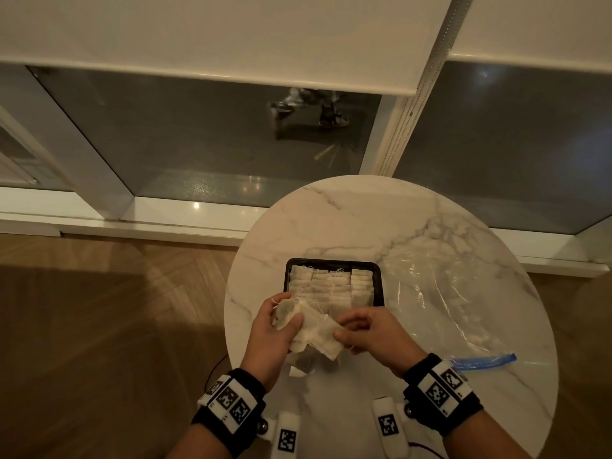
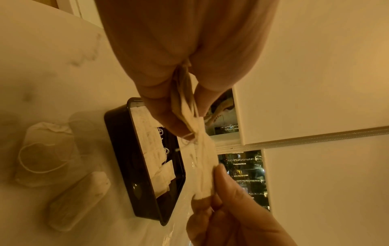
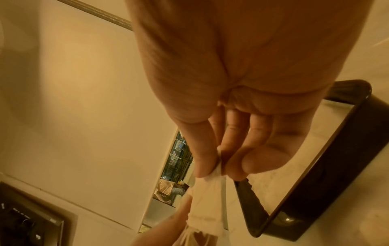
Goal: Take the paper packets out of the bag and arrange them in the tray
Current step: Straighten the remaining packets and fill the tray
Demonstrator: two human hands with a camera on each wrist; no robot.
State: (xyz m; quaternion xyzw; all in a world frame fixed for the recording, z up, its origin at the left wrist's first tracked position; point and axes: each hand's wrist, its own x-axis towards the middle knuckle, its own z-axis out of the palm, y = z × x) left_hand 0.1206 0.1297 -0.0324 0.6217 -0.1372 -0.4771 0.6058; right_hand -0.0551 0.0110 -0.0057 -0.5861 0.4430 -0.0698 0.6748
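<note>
Both hands are up over the near edge of the tabletop (image 1: 430,226), working a small bunch of packets (image 1: 314,329) between them. The left hand (image 1: 275,329) has its thumb and fingers curled round one end of the bunch; the right hand (image 1: 367,329) pinches the other end between thumb and fingertips, its remaining fingers loosely bent. From the left wrist view the bunch looks like several thin packets with loose strings, held together and not yet separated.

The tray (image 1: 380,283) sits just beyond the hands, black, and already lined with rows of packets that fill most of it. The bag (image 1: 447,299), clear plastic with a blue zip strip, lies flat on the tabletop to the right of the tray; a few pale shapes seem to remain inside it, though I cannot be sure. Two more packets (image 2: 45,156) lie loose on the tabletop beside the tray, below the left hand.

So the step in hand looks like sorting a handful before placing it. Next, I'd judge, one packet must be peeled off the bunch without snagging its string, then laid flat into whatever gap is left at the near side of the tray, square with the rows. The strings could tangle and drag neighbours out of line.
</note>
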